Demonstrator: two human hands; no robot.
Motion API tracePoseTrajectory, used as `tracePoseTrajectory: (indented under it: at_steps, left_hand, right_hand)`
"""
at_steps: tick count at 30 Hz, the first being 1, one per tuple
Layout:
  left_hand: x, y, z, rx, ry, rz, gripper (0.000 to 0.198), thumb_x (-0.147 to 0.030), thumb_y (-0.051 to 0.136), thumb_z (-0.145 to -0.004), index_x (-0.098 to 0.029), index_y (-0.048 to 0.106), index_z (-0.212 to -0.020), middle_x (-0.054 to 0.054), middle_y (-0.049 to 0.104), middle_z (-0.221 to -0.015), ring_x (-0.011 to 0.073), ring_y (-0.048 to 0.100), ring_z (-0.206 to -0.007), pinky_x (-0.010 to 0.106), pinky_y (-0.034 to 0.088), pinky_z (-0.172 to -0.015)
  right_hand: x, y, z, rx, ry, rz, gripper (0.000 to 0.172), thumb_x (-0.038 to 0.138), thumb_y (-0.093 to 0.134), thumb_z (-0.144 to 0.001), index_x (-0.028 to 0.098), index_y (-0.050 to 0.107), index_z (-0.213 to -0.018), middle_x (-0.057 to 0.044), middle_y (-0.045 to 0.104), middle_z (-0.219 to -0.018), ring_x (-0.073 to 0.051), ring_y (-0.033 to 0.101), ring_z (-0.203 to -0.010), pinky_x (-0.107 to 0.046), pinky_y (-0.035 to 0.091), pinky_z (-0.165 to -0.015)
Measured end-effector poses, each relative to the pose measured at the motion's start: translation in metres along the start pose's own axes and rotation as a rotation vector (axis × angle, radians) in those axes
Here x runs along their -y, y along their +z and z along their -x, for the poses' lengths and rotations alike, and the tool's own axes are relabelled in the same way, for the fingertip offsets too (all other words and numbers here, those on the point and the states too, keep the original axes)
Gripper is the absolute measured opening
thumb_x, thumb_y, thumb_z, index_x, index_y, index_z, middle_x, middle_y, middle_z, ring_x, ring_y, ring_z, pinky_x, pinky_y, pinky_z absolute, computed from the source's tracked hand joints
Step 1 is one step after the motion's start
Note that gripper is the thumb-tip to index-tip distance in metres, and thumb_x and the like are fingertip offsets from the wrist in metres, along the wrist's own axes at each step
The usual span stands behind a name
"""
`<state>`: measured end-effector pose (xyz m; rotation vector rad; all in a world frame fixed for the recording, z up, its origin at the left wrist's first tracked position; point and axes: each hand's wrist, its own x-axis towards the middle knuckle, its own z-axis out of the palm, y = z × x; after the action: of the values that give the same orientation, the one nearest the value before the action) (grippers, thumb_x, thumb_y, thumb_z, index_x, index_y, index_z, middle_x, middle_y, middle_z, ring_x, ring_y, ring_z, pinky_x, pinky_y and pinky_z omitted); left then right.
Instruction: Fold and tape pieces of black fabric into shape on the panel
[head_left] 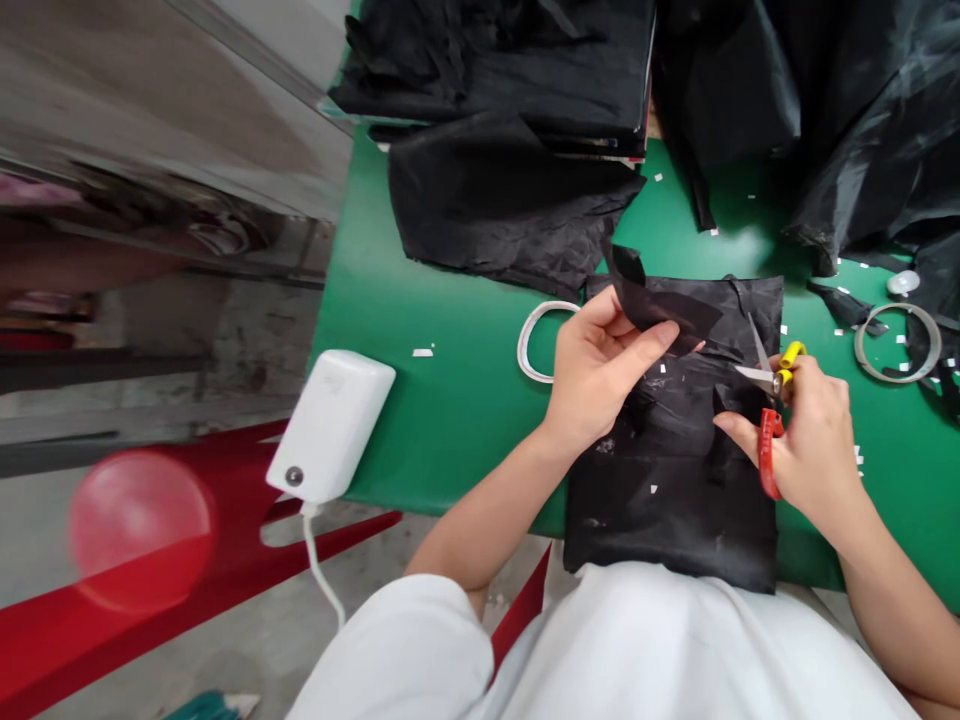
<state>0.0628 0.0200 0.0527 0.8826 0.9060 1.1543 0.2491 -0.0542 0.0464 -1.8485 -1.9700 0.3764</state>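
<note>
My left hand [600, 370] is closed, pinching a small black fabric piece [660, 305] lifted above a flat black fabric panel [675, 500] that hangs over the table's near edge. My right hand [810, 440] is closed round small scissors [769, 385] with a yellow and red grip. The metal blades point left toward the held piece and are slightly apart. Small white scraps dot the panel.
The green table [450, 400] carries a white ring [536, 340] left of my left hand and a metal ring [896, 345] at the right. Black fabric piles [510, 200] fill the far side. A white box with a cable [330, 425] sits on the left edge.
</note>
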Motion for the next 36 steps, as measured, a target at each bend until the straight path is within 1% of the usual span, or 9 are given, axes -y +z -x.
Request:
tracePoseTrajectory:
  at_steps: [2,4,9,11,15,17,25,32,36]
  left_hand:
    - [0.0001,0.0001,0.0002,-0.009,0.007,-0.047,0.029,-0.037,0.081,-0.069,-0.018,0.062,-0.08,-0.001,0.073,-0.08,0.0163,0.073,-0.078,0.03,0.063,-0.076]
    - [0.0011,0.0001,0.0006,0.002,0.02,-0.067,0.029,-0.036,0.081,-0.068,-0.017,0.062,-0.078,-0.002,0.073,-0.078,0.0155,0.073,-0.079,0.028,0.062,-0.077]
    - [0.0026,0.0015,0.0028,0.086,0.047,0.003,0.018,-0.021,0.081,-0.069,-0.019,0.066,-0.079,-0.006,0.072,-0.079,0.0062,0.07,-0.076,0.016,0.058,-0.077]
    - [0.0016,0.0025,0.0035,0.1,0.032,-0.026,0.018,-0.022,0.081,-0.069,-0.019,0.066,-0.077,-0.005,0.071,-0.079,0.0064,0.069,-0.075,0.016,0.057,-0.075]
    - [-0.0012,0.0041,0.0043,0.109,-0.003,-0.122,0.026,-0.033,0.082,-0.067,-0.017,0.064,-0.076,-0.001,0.071,-0.079,0.0115,0.069,-0.077,0.022,0.058,-0.074]
    - [-0.0021,0.0046,0.0047,0.117,-0.008,-0.15,0.028,-0.035,0.082,-0.066,-0.017,0.063,-0.075,0.0,0.07,-0.079,0.0121,0.068,-0.077,0.023,0.057,-0.074]
    - [-0.0023,0.0067,0.0055,0.163,-0.025,-0.078,0.024,-0.022,0.083,-0.065,-0.015,0.061,-0.071,-0.004,0.066,-0.072,0.0068,0.063,-0.068,0.018,0.054,-0.069]
    - [-0.0003,0.0072,0.0054,0.159,-0.038,-0.067,0.026,-0.023,0.084,-0.064,-0.015,0.06,-0.071,-0.005,0.064,-0.07,0.0062,0.061,-0.066,0.017,0.053,-0.066]
    - [0.0006,0.0068,0.0044,0.161,-0.022,-0.046,0.025,-0.021,0.084,-0.063,-0.015,0.06,-0.071,-0.005,0.063,-0.07,0.0057,0.061,-0.066,0.015,0.053,-0.066]
  right_hand:
    - [-0.0002,0.0003,0.0,0.024,0.001,0.003,0.04,0.057,0.056,-0.083,0.02,0.047,-0.096,-0.003,0.053,-0.079,-0.022,0.053,-0.074,-0.035,0.035,-0.073]
    - [0.0005,0.0005,-0.0004,0.038,-0.008,0.018,0.042,0.06,0.055,-0.083,0.021,0.047,-0.094,-0.003,0.053,-0.079,-0.023,0.053,-0.074,-0.036,0.035,-0.073]
    - [0.0017,0.0014,-0.0009,0.075,-0.02,0.029,0.042,0.061,0.053,-0.083,0.02,0.046,-0.089,-0.001,0.052,-0.074,-0.02,0.05,-0.068,-0.035,0.034,-0.072]
    - [0.0016,0.0016,-0.0007,0.077,-0.023,0.03,0.041,0.06,0.054,-0.083,0.02,0.046,-0.088,0.0,0.051,-0.074,-0.019,0.049,-0.067,-0.034,0.034,-0.073]
    - [0.0014,0.0014,-0.0003,0.087,-0.03,0.019,0.039,0.058,0.055,-0.083,0.021,0.046,-0.086,0.0,0.05,-0.073,-0.019,0.048,-0.067,-0.034,0.035,-0.073]
    - [0.0015,0.0015,-0.0002,0.092,-0.031,0.018,0.038,0.057,0.055,-0.083,0.021,0.045,-0.084,0.0,0.05,-0.073,-0.018,0.047,-0.067,-0.034,0.035,-0.074]
    - [0.001,0.0017,-0.0002,0.077,-0.062,0.049,0.037,0.055,0.055,-0.084,0.022,0.039,-0.078,0.002,0.046,-0.067,-0.017,0.044,-0.064,-0.032,0.035,-0.073]
    - [0.0023,0.0011,0.0004,0.049,-0.079,0.032,0.038,0.052,0.055,-0.085,0.024,0.033,-0.074,0.004,0.042,-0.061,-0.015,0.039,-0.058,-0.03,0.036,-0.069]
    - [0.0022,0.0019,0.0004,0.016,-0.094,0.055,0.039,0.053,0.055,-0.085,0.024,0.033,-0.071,0.004,0.041,-0.057,-0.015,0.04,-0.057,-0.029,0.037,-0.068]
